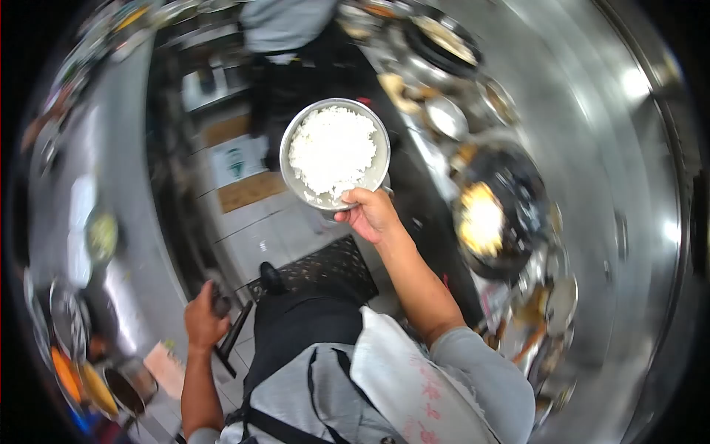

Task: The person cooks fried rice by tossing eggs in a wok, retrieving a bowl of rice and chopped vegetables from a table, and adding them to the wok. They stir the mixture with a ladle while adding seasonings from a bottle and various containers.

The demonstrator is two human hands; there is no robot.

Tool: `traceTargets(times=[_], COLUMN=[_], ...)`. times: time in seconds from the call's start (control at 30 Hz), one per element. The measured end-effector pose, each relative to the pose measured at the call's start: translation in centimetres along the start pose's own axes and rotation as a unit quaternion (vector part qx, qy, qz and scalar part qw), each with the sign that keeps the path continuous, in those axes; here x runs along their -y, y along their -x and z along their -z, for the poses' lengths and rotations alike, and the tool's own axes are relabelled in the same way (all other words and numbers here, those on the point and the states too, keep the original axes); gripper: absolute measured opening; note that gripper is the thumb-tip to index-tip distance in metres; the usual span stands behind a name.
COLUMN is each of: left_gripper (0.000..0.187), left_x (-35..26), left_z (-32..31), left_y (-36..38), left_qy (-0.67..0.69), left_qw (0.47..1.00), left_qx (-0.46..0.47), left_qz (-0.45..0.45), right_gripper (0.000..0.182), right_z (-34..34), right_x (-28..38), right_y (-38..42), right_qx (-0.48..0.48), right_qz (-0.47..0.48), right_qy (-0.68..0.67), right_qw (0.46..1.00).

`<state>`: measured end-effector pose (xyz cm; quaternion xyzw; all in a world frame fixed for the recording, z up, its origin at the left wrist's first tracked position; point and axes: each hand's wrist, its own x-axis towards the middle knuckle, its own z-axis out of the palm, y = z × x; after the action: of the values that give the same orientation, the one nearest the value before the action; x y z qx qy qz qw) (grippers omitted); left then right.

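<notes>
My right hand holds a metal bowl by its near rim, thumb over the edge and fingers underneath. White cooked rice is heaped in it. Low on the left, beside the steel counter, my left hand is closed with the thumb on top. A dark shape shows at its fingers, too blurred to name. To the right of the bowl, a black wok sits on the range with bright yellow food in it.
A steel counter with pans and bowls runs along the left. More pans, including a large one, line the range on the right. Another person stands ahead in the aisle. A dark mat lies on the tiled floor.
</notes>
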<state>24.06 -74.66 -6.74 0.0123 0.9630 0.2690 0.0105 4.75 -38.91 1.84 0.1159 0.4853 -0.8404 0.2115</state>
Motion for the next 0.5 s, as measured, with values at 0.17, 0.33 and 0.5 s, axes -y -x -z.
traceTargets(times=[0.17, 0.33, 0.5], left_gripper=[0.079, 0.081, 0.078], left_x=[0.5, 0.0, -0.5], left_z=[-1.5, -1.5, -1.4], left_y=[0.3, 0.5, 0.5], left_qy=[-0.022, -0.085, -0.091], left_qw=[0.999, 0.996, 0.996], left_qx=[-0.005, -0.005, -0.003], left_qz=[-0.03, 0.005, 0.022], right_gripper=[0.059, 0.067, 0.063], right_z=[13.5, 22.4, 31.6], right_x=[5.7, 10.5, 9.5], right_y=[10.0, 17.1, 17.2], right_qx=[-0.239, -0.474, -0.473], right_qz=[0.177, 0.336, 0.161], right_qy=[0.047, 0.506, 0.775], right_qw=[0.954, 0.638, 0.387])
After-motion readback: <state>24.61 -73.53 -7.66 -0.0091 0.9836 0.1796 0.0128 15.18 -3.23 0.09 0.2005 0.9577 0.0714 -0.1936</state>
